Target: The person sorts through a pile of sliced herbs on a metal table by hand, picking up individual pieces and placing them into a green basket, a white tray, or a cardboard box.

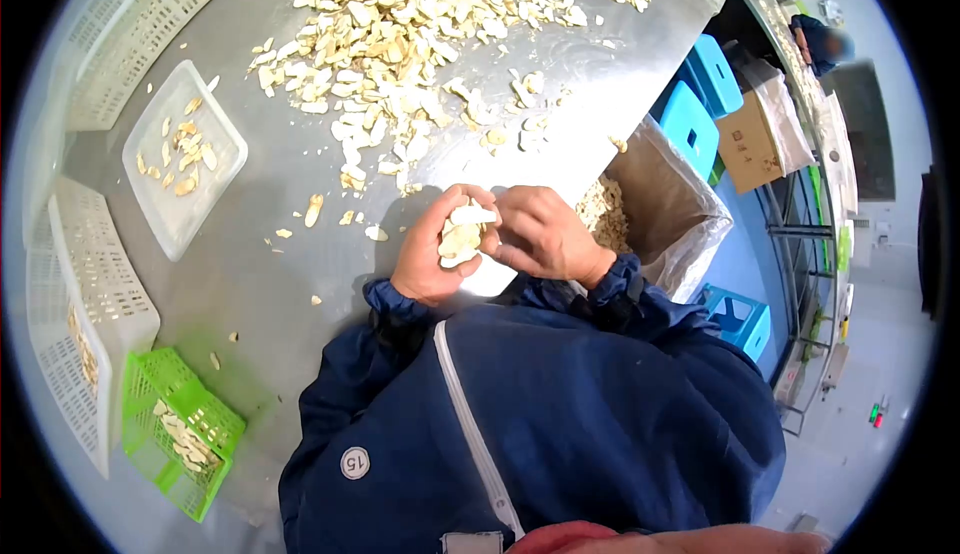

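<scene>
My left hand [424,260] is closed around a small bunch of pale, dried-looking slices [461,238], held low over the metal table near my jacket. Right beside it, my right hand [552,234] has its fingers curled in, with the fingertips close to the bunch. Whatever those fingers pinch is hidden. Beyond both hands spreads a large heap of the same cream-coloured slices [390,34], thinning into loose pieces towards me.
At left, a shallow white tray [178,239] holds a few slices. White perforated baskets [105,244] and a green basket [150,379] line that side. To the right stand a lined bin [680,214] with small pieces, blue stools [690,129] and a cardboard box [750,139]. Another person [818,46] is far off.
</scene>
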`<state>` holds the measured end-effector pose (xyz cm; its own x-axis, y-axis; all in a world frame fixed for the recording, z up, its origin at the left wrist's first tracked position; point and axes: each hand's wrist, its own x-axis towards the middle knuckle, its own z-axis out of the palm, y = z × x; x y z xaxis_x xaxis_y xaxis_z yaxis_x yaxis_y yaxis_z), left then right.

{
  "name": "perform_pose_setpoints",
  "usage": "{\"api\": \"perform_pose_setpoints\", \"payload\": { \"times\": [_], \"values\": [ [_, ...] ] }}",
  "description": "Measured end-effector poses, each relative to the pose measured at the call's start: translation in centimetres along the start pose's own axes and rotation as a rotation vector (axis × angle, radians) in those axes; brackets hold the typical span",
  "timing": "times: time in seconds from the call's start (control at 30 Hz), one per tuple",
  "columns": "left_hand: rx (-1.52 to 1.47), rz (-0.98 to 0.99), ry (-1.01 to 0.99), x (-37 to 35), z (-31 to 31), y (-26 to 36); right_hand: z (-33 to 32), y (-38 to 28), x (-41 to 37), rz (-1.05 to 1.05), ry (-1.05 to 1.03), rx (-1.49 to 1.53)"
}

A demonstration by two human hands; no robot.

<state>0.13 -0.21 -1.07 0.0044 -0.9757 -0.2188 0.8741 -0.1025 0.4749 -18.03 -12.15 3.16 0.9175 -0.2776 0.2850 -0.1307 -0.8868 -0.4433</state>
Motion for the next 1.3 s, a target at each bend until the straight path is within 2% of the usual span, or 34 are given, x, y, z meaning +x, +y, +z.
{"api": "perform_pose_setpoints", "payload": {
  "times": [0.07,0.2,0.37,0.47,0.5,0.6,0.7,0.8,0.9,1.0,1.1,1.2,1.3],
  "values": [
    [0.026,0.032,0.003,0.2,-0.2,-0.3,0.1,1.6,-0.4,-0.051,0.004,-0.096],
    [-0.011,0.023,0.023,0.0,0.1,-0.1,-1.7,6.6,1.4,0.243,0.251,-0.332],
    [-0.162,-0.071,-0.017,0.0,0.4,0.4,-3.4,8.6,6.0,0.407,0.205,-0.278],
    [0.011,0.039,0.042,0.0,0.0,-0.3,-2.2,9.6,8.0,0.445,0.171,-0.428],
    [0.044,0.059,0.056,0.0,-0.1,-0.4,-1.8,10.1,8.5,0.447,0.213,-0.41],
    [0.028,0.047,0.054,0.1,-0.2,-0.4,-2.4,10.5,8.6,0.547,0.149,-0.388],
    [0.026,0.039,0.04,0.1,-0.3,-0.3,-4.0,9.7,8.4,0.686,0.117,-0.025],
    [0.005,0.03,0.039,0.1,-0.3,-0.4,-4.2,10.1,7.7,0.728,0.117,0.226],
    [0.012,0.027,-0.002,0.0,-0.2,-0.2,-3.6,10.3,7.5,0.684,0.171,0.419],
    [0.088,0.023,-0.058,-0.3,0.5,0.8,-4.2,9.5,8.4,0.719,0.053,0.344],
    [0.133,0.029,-0.055,-0.7,1.1,0.9,-3.0,7.4,9.2,0.475,0.103,-0.035],
    [0.084,0.007,-0.094,-0.8,1.2,1.1,-1.1,5.4,10.4,0.066,0.06,-0.087],
    [0.0,-0.014,-0.136,-0.5,1.2,1.2,0.9,2.4,12.3,-0.246,-0.187,-0.102]
  ]
}}
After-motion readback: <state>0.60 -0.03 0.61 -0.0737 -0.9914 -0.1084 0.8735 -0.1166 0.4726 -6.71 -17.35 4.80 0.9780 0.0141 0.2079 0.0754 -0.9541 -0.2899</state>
